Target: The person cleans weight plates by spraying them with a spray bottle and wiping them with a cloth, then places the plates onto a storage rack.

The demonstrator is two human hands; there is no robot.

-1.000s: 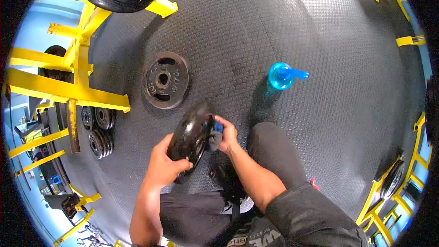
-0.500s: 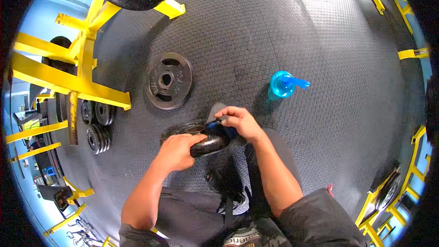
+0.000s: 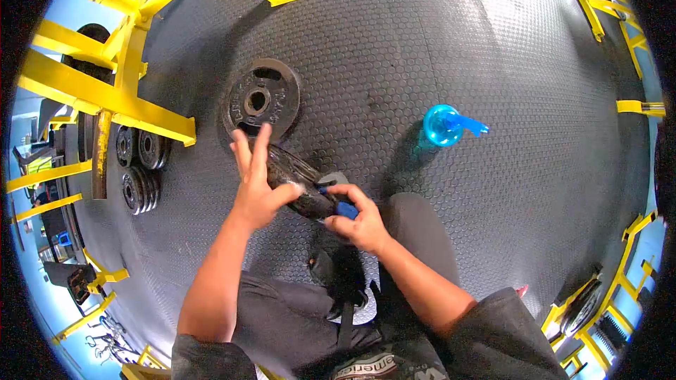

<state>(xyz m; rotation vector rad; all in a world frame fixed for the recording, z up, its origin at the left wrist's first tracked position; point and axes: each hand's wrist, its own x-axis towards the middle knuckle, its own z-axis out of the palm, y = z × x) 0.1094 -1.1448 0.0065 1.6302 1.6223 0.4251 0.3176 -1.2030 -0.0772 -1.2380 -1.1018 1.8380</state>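
Observation:
A black weight plate (image 3: 299, 186) stands tilted above the floor between my hands, its rim facing up. My left hand (image 3: 257, 186) touches the plate's left side with its thumb, the other fingers stretched out and apart. My right hand (image 3: 359, 222) pinches a blue and grey cloth (image 3: 346, 210) against the plate's right end. Part of the cloth is hidden by the fingers and plate. Beyond my left hand, another round plate (image 3: 285, 98) with a centre hole lies flat on the floor.
A translucent blue bottle (image 3: 442, 126) stands on the black textured floor (image 3: 366, 63) to the right. A yellow rack (image 3: 127, 98) fills the left side, with stacked plates (image 3: 139, 190) under it. More yellow frames (image 3: 584, 0) line the right edge.
The held plate has turned and tilted between my hands. My left hand's fingers have spread off the rim. My right hand has moved slightly down, still with the cloth. The view has shifted a little.

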